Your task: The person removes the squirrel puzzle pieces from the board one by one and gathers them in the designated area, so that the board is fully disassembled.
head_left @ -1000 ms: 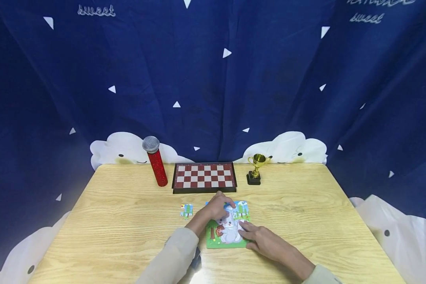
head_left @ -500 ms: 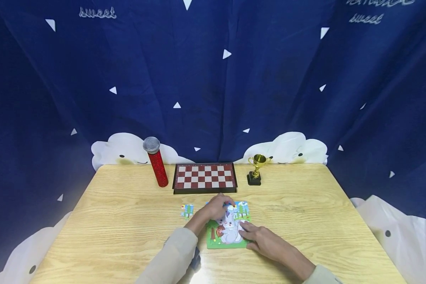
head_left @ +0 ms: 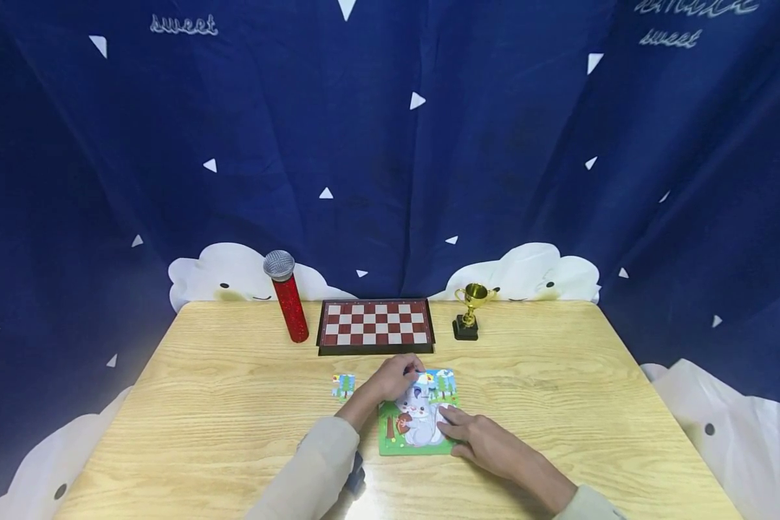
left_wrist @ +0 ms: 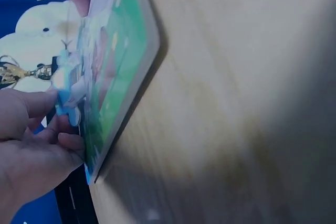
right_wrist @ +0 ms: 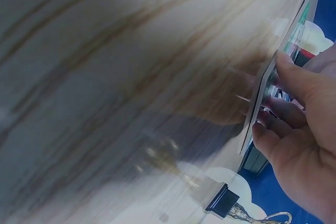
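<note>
A jigsaw puzzle (head_left: 416,433) with a grey-white squirrel on a green and blue scene lies on the table in the head view. My left hand (head_left: 393,379) is over its upper left part. In the left wrist view, thumb and fingers of that hand pinch a small blue puzzle piece (left_wrist: 67,85), raised at an angle from the picture. My right hand (head_left: 484,440) rests on the puzzle's right side, fingers extended over the squirrel's tail and thumb near the lower right edge. Left of the puzzle lies a loose cluster of puzzle pieces (head_left: 344,386).
A red and white chessboard (head_left: 375,325) stands at the back of the wooden table (head_left: 221,426). On its left is a red microphone (head_left: 289,303), on its right a gold trophy cup (head_left: 470,310). A dark blue curtain (head_left: 377,144) hangs behind.
My left fingertips have drawn back slightly to the left, showing more of the puzzle's top part. The right hand stays put on the puzzle.
</note>
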{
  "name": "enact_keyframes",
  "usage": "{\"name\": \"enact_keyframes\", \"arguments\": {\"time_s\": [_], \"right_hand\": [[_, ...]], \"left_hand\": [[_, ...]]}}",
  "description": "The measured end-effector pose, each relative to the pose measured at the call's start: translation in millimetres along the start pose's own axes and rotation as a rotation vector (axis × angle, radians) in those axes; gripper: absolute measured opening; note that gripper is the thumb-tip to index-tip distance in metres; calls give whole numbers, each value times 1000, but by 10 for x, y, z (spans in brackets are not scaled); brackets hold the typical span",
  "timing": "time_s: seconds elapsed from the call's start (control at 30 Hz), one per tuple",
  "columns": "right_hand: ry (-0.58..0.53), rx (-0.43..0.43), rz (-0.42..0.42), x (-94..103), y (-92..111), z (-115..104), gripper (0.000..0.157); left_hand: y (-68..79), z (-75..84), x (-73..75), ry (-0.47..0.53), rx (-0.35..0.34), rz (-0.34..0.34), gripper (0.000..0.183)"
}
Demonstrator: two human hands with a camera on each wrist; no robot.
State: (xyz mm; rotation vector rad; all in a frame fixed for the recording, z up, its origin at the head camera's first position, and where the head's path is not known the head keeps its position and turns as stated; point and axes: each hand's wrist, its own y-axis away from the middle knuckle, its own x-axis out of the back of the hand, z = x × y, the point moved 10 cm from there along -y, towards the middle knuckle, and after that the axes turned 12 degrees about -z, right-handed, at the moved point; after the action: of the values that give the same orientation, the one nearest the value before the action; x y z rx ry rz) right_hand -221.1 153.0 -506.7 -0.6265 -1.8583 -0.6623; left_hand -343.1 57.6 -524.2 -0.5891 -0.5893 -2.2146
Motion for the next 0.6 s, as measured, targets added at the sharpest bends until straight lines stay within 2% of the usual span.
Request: {"name": "enact_keyframes", "arguments": {"time_s": [0.3, 0.6], "right_hand": [[19, 4, 2, 20, 8, -29, 42], [10, -15, -20, 1, 12, -8, 43]], "left_hand": [[34, 36, 91, 14, -36, 50, 13], [167, 102, 303, -9, -68, 55, 13]]}}
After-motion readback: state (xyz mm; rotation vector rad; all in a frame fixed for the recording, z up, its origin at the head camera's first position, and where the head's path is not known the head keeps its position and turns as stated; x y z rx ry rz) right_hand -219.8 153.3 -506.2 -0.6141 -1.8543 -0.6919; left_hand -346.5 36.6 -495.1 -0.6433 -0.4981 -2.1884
